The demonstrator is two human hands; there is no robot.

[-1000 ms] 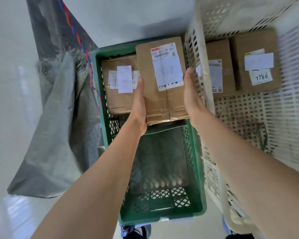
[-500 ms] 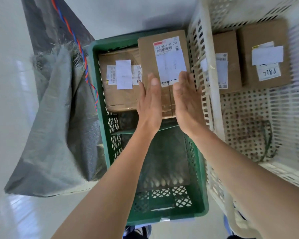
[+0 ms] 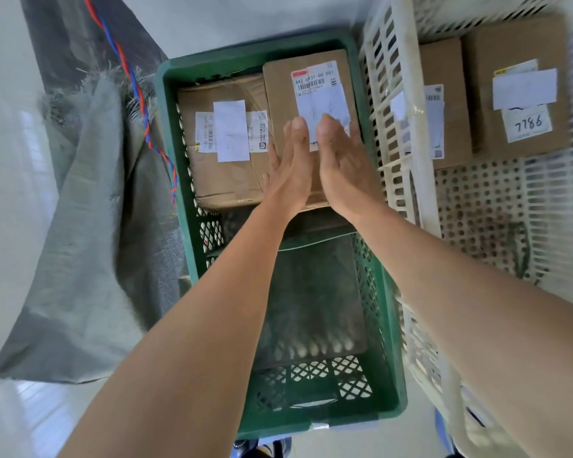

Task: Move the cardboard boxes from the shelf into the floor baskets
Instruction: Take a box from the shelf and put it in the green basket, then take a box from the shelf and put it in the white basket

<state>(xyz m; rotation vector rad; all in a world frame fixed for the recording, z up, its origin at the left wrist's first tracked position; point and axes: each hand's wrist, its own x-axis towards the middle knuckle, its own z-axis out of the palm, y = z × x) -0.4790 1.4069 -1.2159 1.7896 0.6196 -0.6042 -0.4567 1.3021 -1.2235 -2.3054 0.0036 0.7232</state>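
Grey sack (image 3: 90, 259) left of green basket (image 3: 245, 52) (white basket (image 3: 422, 193) just right).

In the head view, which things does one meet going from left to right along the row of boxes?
grey sack → green basket's left wall → taped box → barcode-labelled box → white basket's left wall → narrow box → box marked 7786

My left hand (image 3: 290, 170) and right hand (image 3: 341, 163) lie flat, fingers straight, on the labelled box (image 3: 285, 90) in the far right corner of the green basket (image 3: 245, 57). A second box (image 3: 225, 183) lies just beside it, in the far left corner.
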